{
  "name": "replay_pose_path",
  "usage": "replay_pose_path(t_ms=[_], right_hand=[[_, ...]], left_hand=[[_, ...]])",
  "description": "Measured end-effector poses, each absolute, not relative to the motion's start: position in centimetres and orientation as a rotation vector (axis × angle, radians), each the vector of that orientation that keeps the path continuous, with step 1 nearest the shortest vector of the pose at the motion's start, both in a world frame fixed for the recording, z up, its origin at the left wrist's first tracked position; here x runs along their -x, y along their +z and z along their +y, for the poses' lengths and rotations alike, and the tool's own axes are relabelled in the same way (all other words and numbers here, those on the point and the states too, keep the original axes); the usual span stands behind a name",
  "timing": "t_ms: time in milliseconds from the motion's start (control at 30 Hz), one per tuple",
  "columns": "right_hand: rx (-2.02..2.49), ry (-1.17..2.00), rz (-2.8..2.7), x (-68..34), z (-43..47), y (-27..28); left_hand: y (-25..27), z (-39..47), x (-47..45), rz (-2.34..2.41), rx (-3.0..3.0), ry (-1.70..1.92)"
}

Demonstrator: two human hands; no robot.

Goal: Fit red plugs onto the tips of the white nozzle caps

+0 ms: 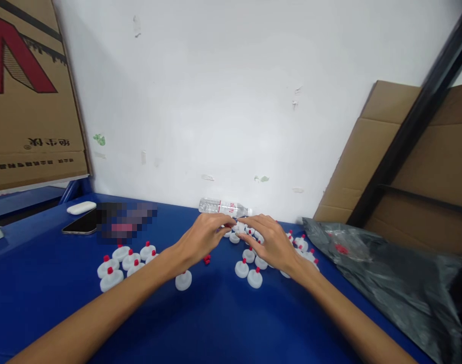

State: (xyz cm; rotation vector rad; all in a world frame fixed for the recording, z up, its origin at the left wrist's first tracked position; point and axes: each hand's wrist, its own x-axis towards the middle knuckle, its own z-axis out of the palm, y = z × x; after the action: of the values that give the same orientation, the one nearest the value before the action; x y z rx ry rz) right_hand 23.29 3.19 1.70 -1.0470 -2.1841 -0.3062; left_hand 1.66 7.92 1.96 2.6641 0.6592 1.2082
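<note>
My left hand point(206, 236) reaches to the middle of the table, its thumb and fingers pinched together. What lies between those fingertips is too small to make out. Opposite it, my right hand point(269, 240) curls its thumb and fingers around a small white plastic cap point(240, 227). The fingertips of both hands almost meet there. Around and beneath my right hand stand several round white caps with red tips point(255, 278). Below my left wrist sits a white cap point(183, 280), its top partly hidden by my arm. A few small red pieces point(207, 260) lie beside it.
More red-tipped white caps point(111, 279) are grouped at the left. A clear plastic bottle point(225, 207) lies against the wall. A phone point(81, 222) and a white oval object point(81, 208) rest at the back left. Grey plastic sheeting point(398, 283) and cardboard point(362, 151) occupy the right.
</note>
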Motion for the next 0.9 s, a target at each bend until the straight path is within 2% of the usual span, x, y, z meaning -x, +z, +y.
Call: replay_pose_path(t_ms=[567,767,900], right_hand=[[0.988,-0.220,-2.077,-22.6,2.5,2.1],[1.089,-0.451,-2.244,-22.3,2.7,1.8],[1.185,-0.473,-2.245,-22.7,3.1,1.4]], left_hand=[[2.5,7.0,-1.5,0.766,-2.649,0.977],[2.9,7.5,-1.3,0.815,-3.013,0.870],[2.9,7.8,-0.6,0.944,-3.099,0.600]])
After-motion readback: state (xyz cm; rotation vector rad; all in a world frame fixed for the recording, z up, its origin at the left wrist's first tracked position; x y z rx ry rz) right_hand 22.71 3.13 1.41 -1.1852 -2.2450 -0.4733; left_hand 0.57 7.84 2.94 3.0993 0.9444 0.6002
